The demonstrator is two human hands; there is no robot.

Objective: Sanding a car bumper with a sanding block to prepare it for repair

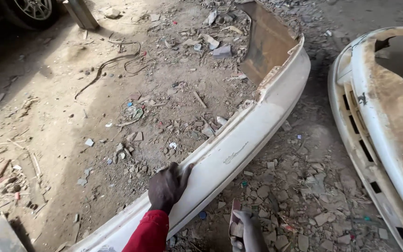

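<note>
**Hands on an Old Bumper**

Nearest the camera was the right hand (246,231), low in the view. Its fingers were curled around a small flat block (235,223), maybe a sanding block, though it was hard to tell.

Biggest of all was the dirt floor (57,116), covered in stones and scraps. On it lay a long white car bumper (239,144), tipped up on its edge, so its smooth face looked toward the person. A second white car body part (378,126) lay just beside it on the right, apart from it. A car wheel (33,8) showed in the far corner.

Smaller was the left hand (168,186), in a red sleeve (148,233). Its fingers were pressed together, flat on the bumper's top edge, probably to keep it steady.
</note>
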